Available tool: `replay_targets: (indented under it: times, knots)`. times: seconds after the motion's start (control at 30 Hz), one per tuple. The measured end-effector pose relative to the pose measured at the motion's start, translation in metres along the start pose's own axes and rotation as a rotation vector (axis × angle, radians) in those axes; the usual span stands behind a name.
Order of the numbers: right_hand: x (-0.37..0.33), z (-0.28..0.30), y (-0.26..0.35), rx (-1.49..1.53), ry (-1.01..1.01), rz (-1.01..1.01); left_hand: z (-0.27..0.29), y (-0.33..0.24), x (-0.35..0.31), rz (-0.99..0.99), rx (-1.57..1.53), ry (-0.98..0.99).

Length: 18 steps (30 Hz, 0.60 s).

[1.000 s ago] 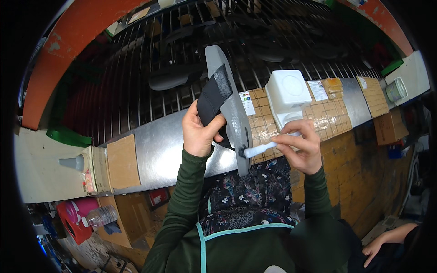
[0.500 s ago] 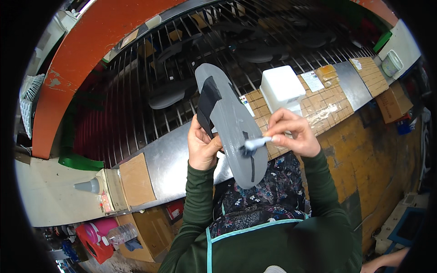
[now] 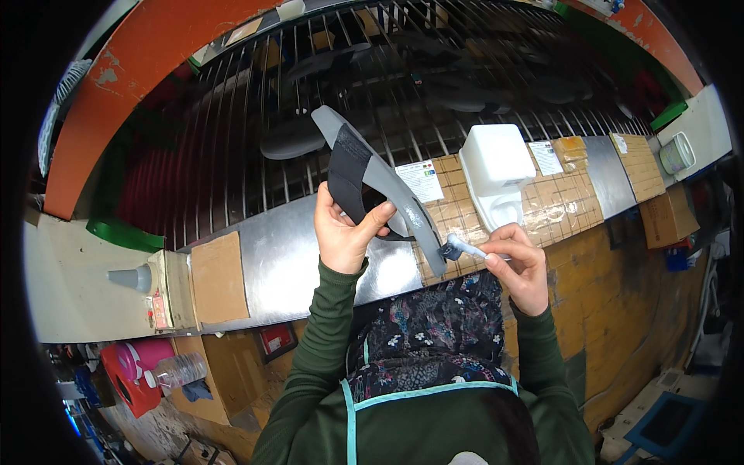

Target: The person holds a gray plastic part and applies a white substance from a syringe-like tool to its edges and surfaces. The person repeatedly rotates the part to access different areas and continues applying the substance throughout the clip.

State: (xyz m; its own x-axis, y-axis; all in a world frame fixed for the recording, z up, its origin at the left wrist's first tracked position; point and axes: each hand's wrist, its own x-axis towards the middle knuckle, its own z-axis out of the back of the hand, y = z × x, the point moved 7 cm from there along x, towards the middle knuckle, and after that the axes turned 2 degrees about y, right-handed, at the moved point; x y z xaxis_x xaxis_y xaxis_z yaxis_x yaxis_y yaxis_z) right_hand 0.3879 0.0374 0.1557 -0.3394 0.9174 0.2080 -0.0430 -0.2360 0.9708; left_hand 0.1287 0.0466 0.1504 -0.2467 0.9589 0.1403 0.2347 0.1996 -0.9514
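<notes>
Across the upper half of the frame runs a rack of thin metal rods (image 3: 225, 139), with a grey sole (image 3: 293, 139) lying on it left of centre and more dim, dark shapes farther up. An orange arch (image 3: 101, 101) curves over its left end. Just right of the sandal (image 3: 397, 187), a tall white container (image 3: 500, 155) stands on a cardboard sheet (image 3: 562, 198), the nearest bulky thing to the right hand (image 3: 521, 267). A printed card (image 3: 421, 180) lies between container and sandal; another card and an amber block (image 3: 573, 149) lie beyond the container, and a pale green tub (image 3: 676, 153) sits near the right rim.

The bench's metal strip (image 3: 275, 263) has a bare shiny stretch between the left hand (image 3: 343, 234) and a brown cardboard pad (image 3: 219, 277). Its near edge bows through mid-frame, above the patterned apron (image 3: 434, 333); both forearms reach up past that edge.

Held in the air near the centre of the frame, the sandal tilts almost edge-on, its long axis slanting from upper left to lower right, strap side toward the left. The left hand's thumb and fingers are closed on the black strap. The right fingertips pinch a white-handled brush (image 3: 468, 248), its dark bristles against the sole's lower end.
</notes>
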Motion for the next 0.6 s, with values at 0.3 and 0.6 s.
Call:
replay_targets:
  times: [0.3, 0.6]
  knots:
    - [0.013, -0.002, 0.006, -0.194, -0.009, 0.098, -0.008, -0.008, -0.007, -0.022, 0.077, -0.011]
    - [0.041, 0.003, 0.03, -0.412, -0.119, 0.279, -0.017, -0.01, -0.004, 0.011, 0.105, 0.034]
